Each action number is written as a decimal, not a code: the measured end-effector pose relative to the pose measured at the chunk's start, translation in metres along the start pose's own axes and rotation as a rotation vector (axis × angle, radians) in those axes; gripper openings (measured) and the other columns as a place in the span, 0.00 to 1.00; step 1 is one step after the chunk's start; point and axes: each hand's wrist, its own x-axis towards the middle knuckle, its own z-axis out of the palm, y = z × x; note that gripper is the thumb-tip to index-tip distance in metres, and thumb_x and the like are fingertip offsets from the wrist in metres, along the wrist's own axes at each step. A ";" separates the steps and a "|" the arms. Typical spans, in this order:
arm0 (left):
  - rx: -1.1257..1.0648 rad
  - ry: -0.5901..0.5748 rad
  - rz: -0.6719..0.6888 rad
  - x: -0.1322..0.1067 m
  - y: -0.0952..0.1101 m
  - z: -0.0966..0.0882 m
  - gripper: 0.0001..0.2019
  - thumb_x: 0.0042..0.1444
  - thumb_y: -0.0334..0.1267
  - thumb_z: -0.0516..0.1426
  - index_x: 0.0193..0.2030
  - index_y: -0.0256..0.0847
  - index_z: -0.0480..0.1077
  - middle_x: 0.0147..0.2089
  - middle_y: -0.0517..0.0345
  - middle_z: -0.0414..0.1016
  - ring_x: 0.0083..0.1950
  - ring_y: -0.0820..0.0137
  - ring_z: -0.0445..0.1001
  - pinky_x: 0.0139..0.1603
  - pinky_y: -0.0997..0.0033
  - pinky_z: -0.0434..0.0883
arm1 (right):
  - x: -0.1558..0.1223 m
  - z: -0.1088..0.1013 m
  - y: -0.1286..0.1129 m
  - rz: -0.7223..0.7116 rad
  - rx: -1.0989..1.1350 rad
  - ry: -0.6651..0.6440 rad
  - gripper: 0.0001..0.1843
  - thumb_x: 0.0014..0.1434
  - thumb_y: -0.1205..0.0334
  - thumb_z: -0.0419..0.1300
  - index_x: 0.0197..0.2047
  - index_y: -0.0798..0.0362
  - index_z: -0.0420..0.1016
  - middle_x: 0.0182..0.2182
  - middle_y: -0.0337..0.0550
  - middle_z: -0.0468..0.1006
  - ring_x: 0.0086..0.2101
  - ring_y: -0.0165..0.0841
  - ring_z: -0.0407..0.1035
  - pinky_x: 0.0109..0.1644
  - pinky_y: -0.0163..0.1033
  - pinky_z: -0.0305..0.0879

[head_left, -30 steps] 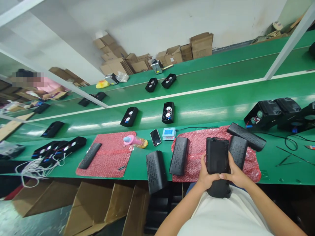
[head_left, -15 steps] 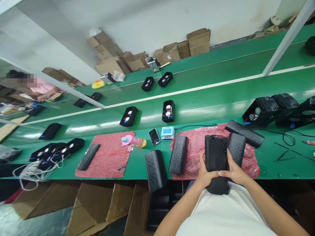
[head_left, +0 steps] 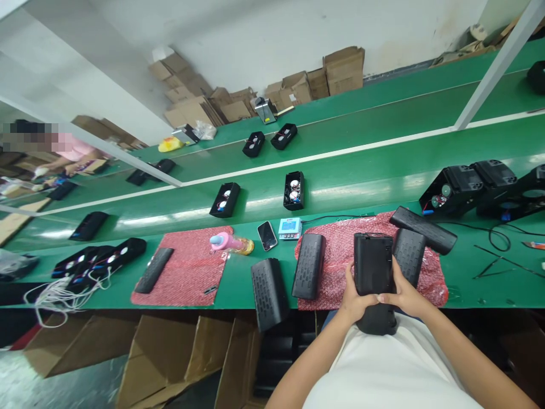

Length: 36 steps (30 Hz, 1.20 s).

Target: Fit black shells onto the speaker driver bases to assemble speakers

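Observation:
A black plastic speaker housing is gripped from both sides, its lower end against my white shirt. My left hand wraps its left side and my right hand its right. Both thumbs meet across the front; the fingers behind are mostly hidden. Just right of the housing, a black grille cover with slot-like dimples lies partly behind my right hand. Another cover rests to the left on red bubble wrap. A long black cover lies at an angle across the wrap's far right corner.
One cover overhangs the green bench's front edge. Beyond are a phone, a small blue-screened meter and a pink-capped bottle. Open black housings with round parts sit on the green conveyor. Another person is at far left.
Two open housings on the nearer conveyor have shifted slightly right, while two on the far strip have shifted slightly left. My hands and the held housing stay in nearly the same place.

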 end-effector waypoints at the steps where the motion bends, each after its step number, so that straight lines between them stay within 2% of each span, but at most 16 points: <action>1: -0.001 0.002 0.006 0.000 0.000 0.000 0.48 0.33 0.31 0.65 0.60 0.45 0.44 0.54 0.53 0.66 0.56 0.59 0.68 0.62 0.56 0.61 | 0.000 0.000 0.000 0.000 0.010 -0.003 0.71 0.45 0.43 0.68 0.67 0.50 0.13 0.69 0.56 0.32 0.67 0.44 0.33 0.69 0.55 0.31; 14: -0.016 0.010 -0.031 0.000 0.000 0.000 0.50 0.32 0.31 0.65 0.61 0.44 0.42 0.58 0.49 0.64 0.57 0.58 0.68 0.62 0.55 0.61 | 0.001 -0.001 -0.001 -0.002 -0.001 0.001 0.70 0.45 0.44 0.68 0.68 0.52 0.14 0.69 0.57 0.35 0.67 0.43 0.31 0.69 0.54 0.28; 22: -0.003 0.005 0.002 -0.001 0.000 0.000 0.50 0.32 0.33 0.67 0.62 0.46 0.43 0.56 0.53 0.66 0.58 0.58 0.67 0.63 0.54 0.60 | 0.000 0.003 0.000 -0.006 -0.001 0.038 0.72 0.43 0.44 0.69 0.67 0.48 0.13 0.69 0.54 0.32 0.67 0.45 0.31 0.69 0.56 0.29; 30: -0.035 -0.011 0.002 -0.003 -0.002 -0.003 0.51 0.33 0.34 0.68 0.61 0.46 0.41 0.56 0.51 0.65 0.57 0.58 0.67 0.60 0.54 0.62 | 0.004 0.017 -0.003 -0.014 -0.002 0.143 0.62 0.49 0.48 0.64 0.69 0.50 0.19 0.69 0.52 0.34 0.67 0.42 0.35 0.69 0.53 0.32; 36: -0.063 0.008 0.006 -0.007 -0.004 -0.002 0.51 0.34 0.35 0.68 0.62 0.47 0.42 0.60 0.49 0.62 0.58 0.57 0.66 0.61 0.56 0.63 | 0.001 0.017 -0.004 0.011 0.012 0.120 0.61 0.50 0.50 0.64 0.69 0.50 0.19 0.69 0.52 0.35 0.67 0.42 0.37 0.69 0.53 0.35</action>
